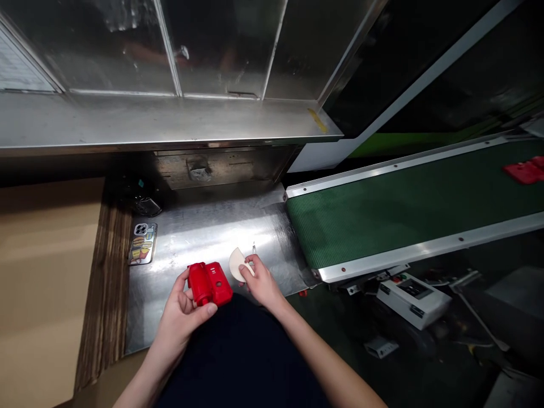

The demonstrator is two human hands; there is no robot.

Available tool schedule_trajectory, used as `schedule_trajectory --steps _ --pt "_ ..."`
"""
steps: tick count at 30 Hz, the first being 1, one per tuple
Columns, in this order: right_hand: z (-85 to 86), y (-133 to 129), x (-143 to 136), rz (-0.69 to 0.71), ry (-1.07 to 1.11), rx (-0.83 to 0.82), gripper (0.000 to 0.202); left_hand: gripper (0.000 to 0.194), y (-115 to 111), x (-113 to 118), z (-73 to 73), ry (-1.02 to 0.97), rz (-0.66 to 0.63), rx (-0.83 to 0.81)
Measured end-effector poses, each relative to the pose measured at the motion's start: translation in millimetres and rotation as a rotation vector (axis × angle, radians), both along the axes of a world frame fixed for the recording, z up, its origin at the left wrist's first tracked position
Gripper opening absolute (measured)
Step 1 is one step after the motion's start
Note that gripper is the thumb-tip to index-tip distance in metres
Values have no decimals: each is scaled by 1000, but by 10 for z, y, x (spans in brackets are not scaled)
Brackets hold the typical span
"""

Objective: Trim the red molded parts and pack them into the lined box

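Observation:
My left hand (182, 309) grips a red plastic part (219, 283) with a rounded, barrel-like side and a flat side with a hole, held above the metal table. Just right of it, my right hand (261, 283) pinches a thin cream-coloured piece (235, 264) with a curved edge, between thumb and fingers. The cream piece and the red part are close together but apart. A small slim tool with a pointed metal tip (254, 247) shows just beyond my right fingers; whether it is held or lies on the table I cannot tell.
A stack of cardboard sheets (46, 272) stands at the left, with a phone in a patterned case (143, 243) beside it. A green conveyor belt (382, 209) runs off to the right, carrying another red part (525, 171). A metal shelf (170, 122) crosses the back.

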State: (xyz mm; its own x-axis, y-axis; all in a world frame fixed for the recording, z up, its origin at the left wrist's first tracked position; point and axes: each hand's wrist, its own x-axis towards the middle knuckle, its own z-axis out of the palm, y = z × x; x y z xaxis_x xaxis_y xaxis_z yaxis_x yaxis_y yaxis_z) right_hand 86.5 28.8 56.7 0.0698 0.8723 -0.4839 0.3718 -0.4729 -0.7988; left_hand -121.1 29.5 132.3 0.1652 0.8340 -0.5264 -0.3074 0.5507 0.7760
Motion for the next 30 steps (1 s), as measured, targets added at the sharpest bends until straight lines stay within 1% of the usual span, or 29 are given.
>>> schedule_trajectory --steps 3,6,8,10,12,14,16,18,21,25,28,30 --pt "366 -95 -22 -39 134 91 35 98 6 12 -36 -4 20 -22" --pt "699 -199 -86 -29 220 156 31 97 14 44 -62 -30 57 -41" --pt "878 -254 -140 13 180 187 22 95 11 68 -65 -45 66 -31" --pt "996 -292 -190 71 48 202 17 93 -2 81 -63 -40 61 -6" --pt "1045 -318 -227 106 -113 207 19 95 -20 85 -61 -4 69 23" --pt "1047 -340 -248 107 -248 222 17 100 -38 85 -60 48 76 43" --pt "1036 -364 -259 99 -334 251 14 106 -49 90 -58 88 79 58" --pt "1034 -386 -267 145 -341 266 13 111 -53 98 -57 104 85 73" --pt "1037 -399 -285 234 -320 259 14 111 -47 102 -68 123 99 89" --pt "1019 -376 -306 214 -420 250 14 113 -32 79 -88 133 101 75" --pt "1019 -353 -314 304 -408 258 15 116 -26 59 -92 134 110 79" --pt "1027 -340 -316 325 -408 259 15 118 -23 58 -84 137 129 79"
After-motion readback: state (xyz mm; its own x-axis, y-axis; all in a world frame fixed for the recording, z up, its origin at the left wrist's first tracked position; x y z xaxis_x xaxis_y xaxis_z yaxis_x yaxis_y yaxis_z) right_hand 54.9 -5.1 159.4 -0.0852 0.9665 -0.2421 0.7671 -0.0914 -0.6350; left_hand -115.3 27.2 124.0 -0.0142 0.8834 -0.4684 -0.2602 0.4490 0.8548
